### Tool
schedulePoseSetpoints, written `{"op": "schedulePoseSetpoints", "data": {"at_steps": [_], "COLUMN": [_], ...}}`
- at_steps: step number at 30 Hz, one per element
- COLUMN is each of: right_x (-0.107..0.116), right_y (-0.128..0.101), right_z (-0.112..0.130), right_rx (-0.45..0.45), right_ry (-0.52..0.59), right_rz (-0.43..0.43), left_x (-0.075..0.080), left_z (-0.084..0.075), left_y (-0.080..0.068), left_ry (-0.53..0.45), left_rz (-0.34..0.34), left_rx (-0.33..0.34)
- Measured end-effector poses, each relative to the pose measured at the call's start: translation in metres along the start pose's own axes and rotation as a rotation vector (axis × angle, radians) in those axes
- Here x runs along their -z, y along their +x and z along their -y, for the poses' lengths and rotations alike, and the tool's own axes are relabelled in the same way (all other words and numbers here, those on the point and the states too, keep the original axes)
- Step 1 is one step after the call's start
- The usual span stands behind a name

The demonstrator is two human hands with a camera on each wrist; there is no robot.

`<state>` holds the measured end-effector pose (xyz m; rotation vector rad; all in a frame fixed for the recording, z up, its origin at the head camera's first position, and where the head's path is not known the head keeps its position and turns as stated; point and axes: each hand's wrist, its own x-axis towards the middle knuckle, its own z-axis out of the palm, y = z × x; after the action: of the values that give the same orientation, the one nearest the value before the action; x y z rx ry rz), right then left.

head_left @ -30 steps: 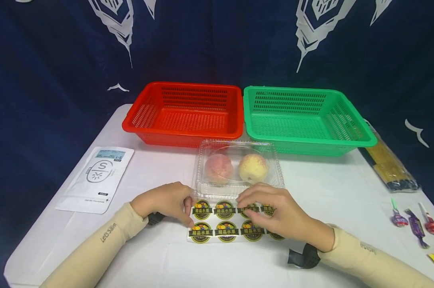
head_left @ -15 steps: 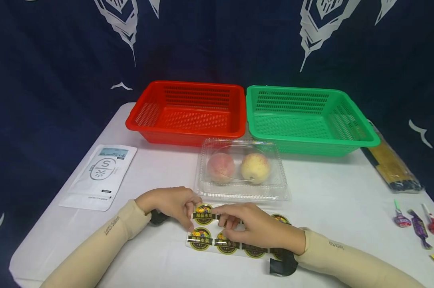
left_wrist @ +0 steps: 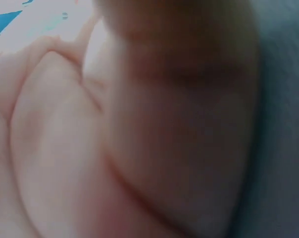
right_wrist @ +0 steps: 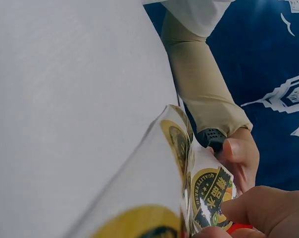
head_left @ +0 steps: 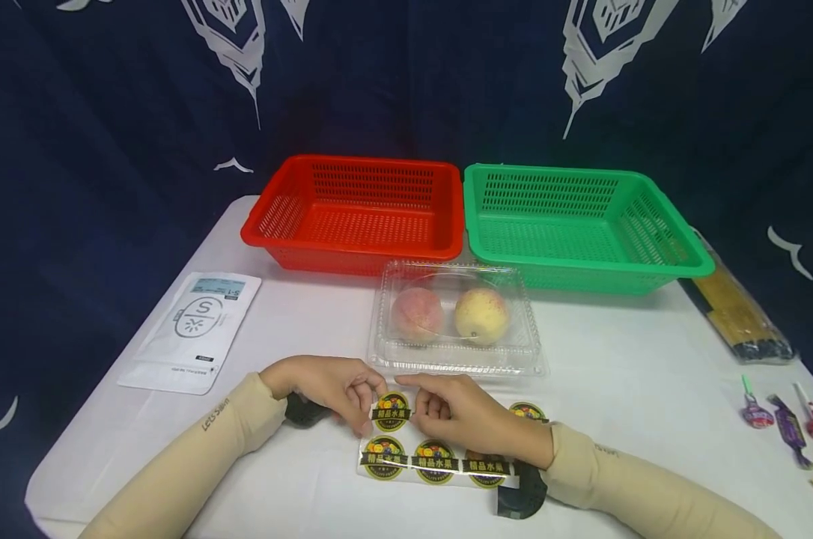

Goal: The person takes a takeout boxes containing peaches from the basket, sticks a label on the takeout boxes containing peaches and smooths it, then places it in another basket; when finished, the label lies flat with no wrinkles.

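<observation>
Both hands pinch one round sticker (head_left: pixel 391 412) at the near middle of the white table (head_left: pixel 622 374): in the head view the left hand (head_left: pixel 326 385) grips its left edge with curled fingers, while the right hand (head_left: pixel 463 412) grips its right edge, lifting it from the sticker sheet (head_left: pixel 433 460), which lies flat just near of the hands. Beyond them a clear clamshell box (head_left: pixel 457 318) holds two peaches; farther off stand a red basket (head_left: pixel 355 213) on the left and a green basket (head_left: pixel 582 221) on the right. A white pouch (head_left: pixel 194 329) lies at the left. The left wrist view shows only blurred skin. In the right wrist view the sheet curls upward, with fingertips (right_wrist: pixel 248 206) pinching the sticker
</observation>
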<state>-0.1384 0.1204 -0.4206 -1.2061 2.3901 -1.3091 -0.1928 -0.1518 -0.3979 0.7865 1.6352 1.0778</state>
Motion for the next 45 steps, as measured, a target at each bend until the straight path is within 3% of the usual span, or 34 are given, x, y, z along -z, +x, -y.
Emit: {"op": "schedulePoseSetpoints", "data": {"at_steps": [5, 19, 35, 39, 45], "right_x": [-0.004, -0.005, -0.004, -0.003, -0.001], "right_y": [-0.001, -0.001, -0.001, -0.002, -0.003], "right_z": [-0.003, -0.007, -0.007, -0.005, 0.000], "right_rx": [-0.011, 0.077, 0.075, 0.061, 0.035], "right_ry": [-0.027, -0.017, -0.012, -0.012, 0.002], "right_rz": [0.001, -0.059, -0.051, -0.052, -0.059], "left_x": [0.001, 0.009, 0.007, 0.009, 0.013], "left_z": [0.006, 0.007, 0.010, 0.008, 0.004], "left_y": [-0.001, 0.001, 0.002, 0.000, -0.007], "left_ry": [-0.034, -0.024, -0.047, -0.046, -0.074], "left_rz": [-0.009, -0.044, -0.090, -0.132, -0.271], "left_rx": [0.004, 0.032, 0.048, 0.053, 0.062]}}
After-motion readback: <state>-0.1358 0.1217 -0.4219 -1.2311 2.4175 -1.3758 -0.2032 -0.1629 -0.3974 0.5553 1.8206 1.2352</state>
